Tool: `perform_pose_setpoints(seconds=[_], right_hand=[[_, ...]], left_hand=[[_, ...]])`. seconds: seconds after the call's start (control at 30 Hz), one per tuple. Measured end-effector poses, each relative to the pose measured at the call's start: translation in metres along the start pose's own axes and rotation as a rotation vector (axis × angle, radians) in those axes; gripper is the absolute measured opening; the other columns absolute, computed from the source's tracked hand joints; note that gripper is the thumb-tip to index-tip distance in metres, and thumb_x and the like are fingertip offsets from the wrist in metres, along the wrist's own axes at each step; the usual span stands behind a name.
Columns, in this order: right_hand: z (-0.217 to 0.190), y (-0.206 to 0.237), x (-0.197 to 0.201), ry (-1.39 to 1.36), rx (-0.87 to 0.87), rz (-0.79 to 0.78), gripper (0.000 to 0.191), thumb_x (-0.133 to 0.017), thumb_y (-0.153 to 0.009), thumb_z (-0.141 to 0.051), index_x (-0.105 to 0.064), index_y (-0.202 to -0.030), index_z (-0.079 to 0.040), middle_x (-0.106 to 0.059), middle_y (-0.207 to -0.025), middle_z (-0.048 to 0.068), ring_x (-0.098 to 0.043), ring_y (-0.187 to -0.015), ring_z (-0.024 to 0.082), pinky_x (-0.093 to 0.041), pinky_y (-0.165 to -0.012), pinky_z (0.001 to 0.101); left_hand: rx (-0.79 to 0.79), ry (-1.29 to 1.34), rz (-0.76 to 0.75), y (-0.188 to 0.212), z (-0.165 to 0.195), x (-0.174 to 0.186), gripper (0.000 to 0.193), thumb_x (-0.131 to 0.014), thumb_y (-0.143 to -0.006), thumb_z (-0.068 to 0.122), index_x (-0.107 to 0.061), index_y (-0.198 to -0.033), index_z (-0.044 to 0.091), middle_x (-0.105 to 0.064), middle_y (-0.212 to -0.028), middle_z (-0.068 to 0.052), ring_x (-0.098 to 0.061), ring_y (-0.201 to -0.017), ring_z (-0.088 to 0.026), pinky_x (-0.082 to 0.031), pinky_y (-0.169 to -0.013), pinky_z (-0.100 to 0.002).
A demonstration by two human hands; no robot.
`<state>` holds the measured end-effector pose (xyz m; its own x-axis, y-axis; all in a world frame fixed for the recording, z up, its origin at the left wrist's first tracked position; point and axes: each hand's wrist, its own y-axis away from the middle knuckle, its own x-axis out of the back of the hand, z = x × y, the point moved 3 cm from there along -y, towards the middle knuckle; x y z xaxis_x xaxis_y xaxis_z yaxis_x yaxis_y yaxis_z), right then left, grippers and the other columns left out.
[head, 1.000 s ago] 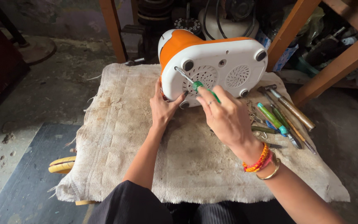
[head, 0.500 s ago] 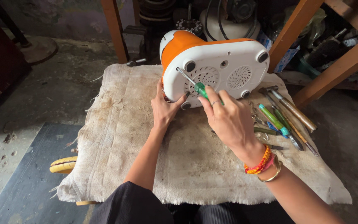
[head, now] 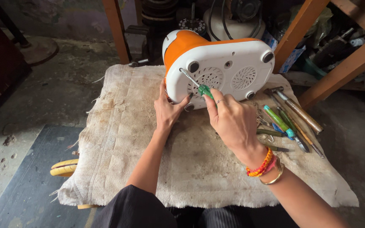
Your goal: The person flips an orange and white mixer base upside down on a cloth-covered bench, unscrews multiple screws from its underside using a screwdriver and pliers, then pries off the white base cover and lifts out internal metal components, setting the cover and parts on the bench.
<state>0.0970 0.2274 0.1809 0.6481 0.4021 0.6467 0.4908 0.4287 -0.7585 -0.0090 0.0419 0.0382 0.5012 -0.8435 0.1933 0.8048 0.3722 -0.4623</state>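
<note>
Presently, a screwdriver (head: 199, 86) with a green handle is gripped in the closed fingers of the right hand (head: 233, 122), and its tip is set into a recessed screw hole on the white underside of an orange-and-white appliance (head: 224, 67). The appliance is tipped on its side on a worn cloth (head: 123, 139), just ahead of the grip, with its base turned toward the person. It is steadied by the left hand (head: 169, 110), which is pressed flat against the near lower edge of the base, fingers closed around that edge.

The screwdriver's long axis runs from the handle, at the fingertips, up and to the left to the tip in the hole; the shaft is tilted, not square to the base. It is judged that the shaft should be brought into line with the hole, pushed firmly inward, and turned slowly, so that the tip is not thrown out of the screw head. The base should be held hard against the cloth, since a tipped body can rock.

A row of hand tools (head: 290, 120) is laid just right of the grip, apart from both hands. Bracelets (head: 265, 165) are worn on the right wrist.
</note>
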Motion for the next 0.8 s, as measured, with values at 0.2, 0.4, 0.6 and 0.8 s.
perform_pose_setpoints(seconds=[0.2, 0.4, 0.6, 0.8], right_hand=[[-0.006, 0.001, 0.015, -0.096, 0.154, 0.081, 0.029, -0.071, -0.089, -0.005, -0.075, -0.117, -0.012, -0.061, -0.097, 0.009, -0.066, -0.083, 0.028, -0.055, -0.072, 0.0388], [-0.003, -0.005, 0.005, -0.058, -0.012, -0.100, 0.039, -0.074, -0.096, -0.027, -0.071, -0.128, -0.004, -0.063, -0.093, 0.011, -0.066, -0.073, 0.026, -0.054, -0.062, 0.0391], [0.003, -0.003, 0.000, -0.010, -0.103, -0.228, 0.029, -0.070, -0.098, -0.019, -0.073, -0.125, -0.008, -0.065, -0.089, 0.009, -0.067, -0.069, 0.025, -0.055, -0.060, 0.0388], [-0.010, -0.004, 0.011, -0.102, 0.188, 0.106, 0.034, -0.072, -0.083, -0.001, -0.069, -0.115, -0.008, -0.063, -0.106, 0.014, -0.069, -0.089, 0.030, -0.059, -0.077, 0.0406]], left_hand=[[-0.032, 0.014, 0.005, 0.000, 0.001, 0.000, 0.098, -0.085, -0.070, 0.042, -0.041, -0.150, 0.007, -0.078, -0.103, -0.022, -0.079, -0.095, -0.034, -0.064, -0.086, -0.041], [-0.005, 0.011, -0.009, -0.001, 0.002, 0.001, 0.097, -0.084, -0.070, 0.040, -0.040, -0.150, 0.006, -0.077, -0.103, -0.021, -0.078, -0.094, -0.033, -0.064, -0.086, -0.041], [-0.024, 0.017, 0.005, 0.002, 0.005, 0.003, 0.094, -0.085, -0.070, 0.038, -0.043, -0.148, 0.006, -0.078, -0.104, -0.021, -0.078, -0.097, -0.032, -0.063, -0.087, -0.041], [-0.014, 0.012, -0.008, 0.001, 0.002, 0.002, 0.094, -0.085, -0.071, 0.039, -0.042, -0.148, 0.006, -0.077, -0.104, -0.021, -0.078, -0.095, -0.032, -0.064, -0.087, -0.041]])
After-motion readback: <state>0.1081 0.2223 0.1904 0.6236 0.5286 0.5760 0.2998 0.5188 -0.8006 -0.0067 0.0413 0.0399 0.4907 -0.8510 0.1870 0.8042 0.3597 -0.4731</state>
